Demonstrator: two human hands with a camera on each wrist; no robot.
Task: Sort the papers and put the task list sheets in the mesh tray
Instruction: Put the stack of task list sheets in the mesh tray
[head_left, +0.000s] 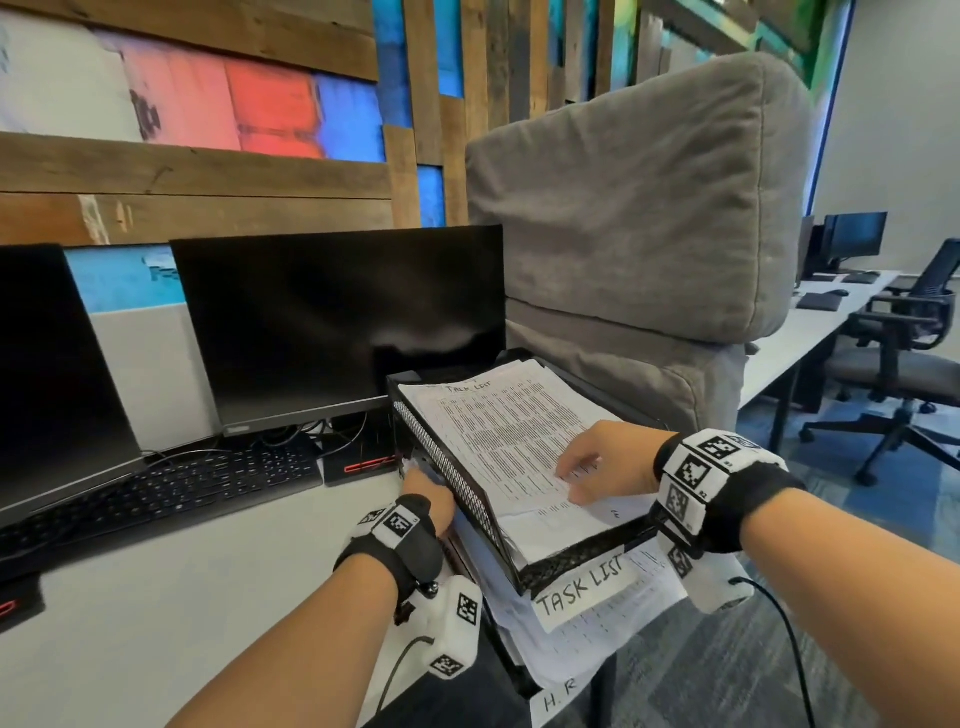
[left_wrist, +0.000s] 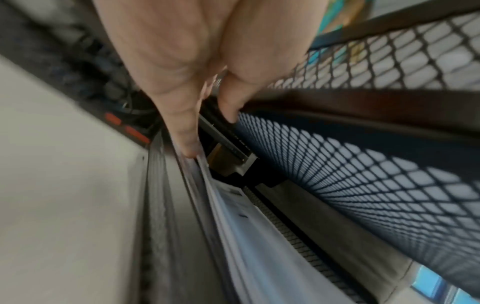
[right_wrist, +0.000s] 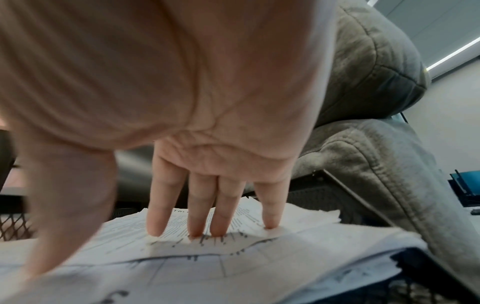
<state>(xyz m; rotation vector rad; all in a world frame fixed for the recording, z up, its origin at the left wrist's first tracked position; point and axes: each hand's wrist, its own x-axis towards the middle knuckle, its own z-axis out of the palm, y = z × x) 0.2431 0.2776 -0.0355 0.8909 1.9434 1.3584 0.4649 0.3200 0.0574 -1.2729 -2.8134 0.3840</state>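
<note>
A black mesh tray (head_left: 457, 475), the top tier of a stacked rack, holds a pile of printed task list sheets (head_left: 498, 426) headed "TASK LIST". My right hand (head_left: 592, 467) lies on that pile with straight fingers (right_wrist: 202, 222) pressing the top sheet (right_wrist: 285, 257), which buckles slightly under them. My left hand (head_left: 423, 486) reaches in at the tray's left side, under the top tier. There its index finger (left_wrist: 187, 142) touches the edge of the papers (left_wrist: 246, 236) in the lower tier, and the thumb rests against the mesh wall (left_wrist: 363, 185). Its other fingers are hidden.
A "TASK LIST" label (head_left: 582, 587) hangs on the tray's front, an "H.R" label (head_left: 558, 699) on the tier below, which holds more papers (head_left: 597, 639). Two monitors (head_left: 337, 322) and a keyboard (head_left: 156, 493) stand to the left. A grey cushion (head_left: 623, 208) rises behind the rack.
</note>
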